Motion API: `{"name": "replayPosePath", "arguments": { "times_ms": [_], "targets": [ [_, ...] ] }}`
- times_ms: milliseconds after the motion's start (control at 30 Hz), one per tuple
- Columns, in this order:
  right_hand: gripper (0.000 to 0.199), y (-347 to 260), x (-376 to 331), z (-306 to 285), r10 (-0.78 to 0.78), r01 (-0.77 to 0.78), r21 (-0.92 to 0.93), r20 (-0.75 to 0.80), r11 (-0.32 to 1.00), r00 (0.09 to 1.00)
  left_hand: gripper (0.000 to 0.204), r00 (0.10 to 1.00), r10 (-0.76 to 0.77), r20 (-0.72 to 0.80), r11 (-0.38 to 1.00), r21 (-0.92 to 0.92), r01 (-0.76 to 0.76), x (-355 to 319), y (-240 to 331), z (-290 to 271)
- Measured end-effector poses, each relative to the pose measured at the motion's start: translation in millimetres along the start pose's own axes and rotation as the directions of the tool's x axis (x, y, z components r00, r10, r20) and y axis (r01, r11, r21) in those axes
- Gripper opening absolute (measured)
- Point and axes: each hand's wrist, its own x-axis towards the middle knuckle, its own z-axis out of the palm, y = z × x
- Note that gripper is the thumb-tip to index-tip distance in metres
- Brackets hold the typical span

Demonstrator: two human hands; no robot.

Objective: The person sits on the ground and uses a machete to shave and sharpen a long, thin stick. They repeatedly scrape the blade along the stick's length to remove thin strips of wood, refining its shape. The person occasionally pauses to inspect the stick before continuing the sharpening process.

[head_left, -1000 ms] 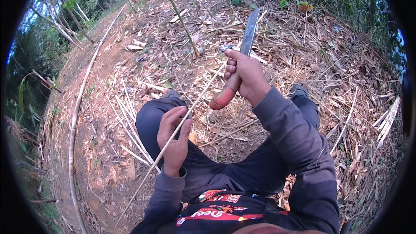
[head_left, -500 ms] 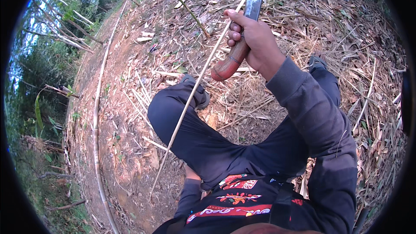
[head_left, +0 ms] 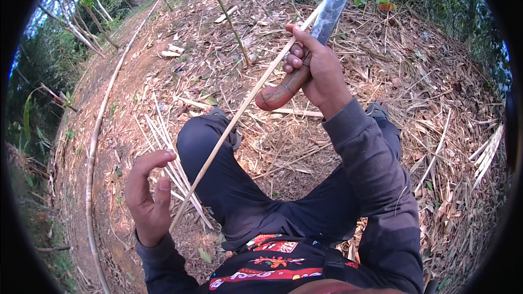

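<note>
My right hand [head_left: 322, 76] is closed round the red-brown wooden handle of a machete [head_left: 336, 6], whose broad grey blade points up and away from me. A long, thin, pale strip of split wood or bamboo [head_left: 233, 122] runs slantwise from beside the blade, past my right fingers, down over my left leg. The same hand seems to pin this strip, though the exact grip is partly hidden. At the left, my left hand [head_left: 148, 198] is raised with fingers bent and the thumb apart. It holds nothing, and the strip passes just to its right.
Several pale split strips [head_left: 171, 155] lie on the ground beside my left knee. Farther left lies a long thin pole [head_left: 101, 120]. A thin green stem [head_left: 224, 11] stands ahead. Dry leaves and shavings cover the ground, and bushes [head_left: 436, 2] edge the far side.
My left hand has come up into open view from beside my left hip. The right hand keeps the machete and strip, and more of the blade now shows. The view has shifted.
</note>
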Motion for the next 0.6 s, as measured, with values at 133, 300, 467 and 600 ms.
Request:
{"name": "replayPosePath", "arguments": {
  "times_ms": [133,300,467,600],
  "targets": [
    [0.035,-12,-1,-6,0.003,0.0,-0.038,0.091,0.999,0.996,0.041,0.871,-0.21,0.445,0.918,-0.217,0.333,53,-17,30],
    [0.038,-30,2,-9,-0.105,0.112,-0.165,0.053,0.98,0.993,0.042,0.487,-0.107,0.867,0.45,-0.394,0.801,66,-12,86],
    [0.066,-35,12,-10,-0.282,0.193,-0.418,-0.164,0.888,0.945,0.032,0.676,-0.122,0.727,0.344,-0.608,0.716,86,-18,136],
    [0.079,-27,4,-16,-0.258,0.105,-0.673,-0.132,0.732,0.957,0.03,0.75,-0.156,0.643,0.233,-0.714,0.66,98,-17,142]
  ]
}}
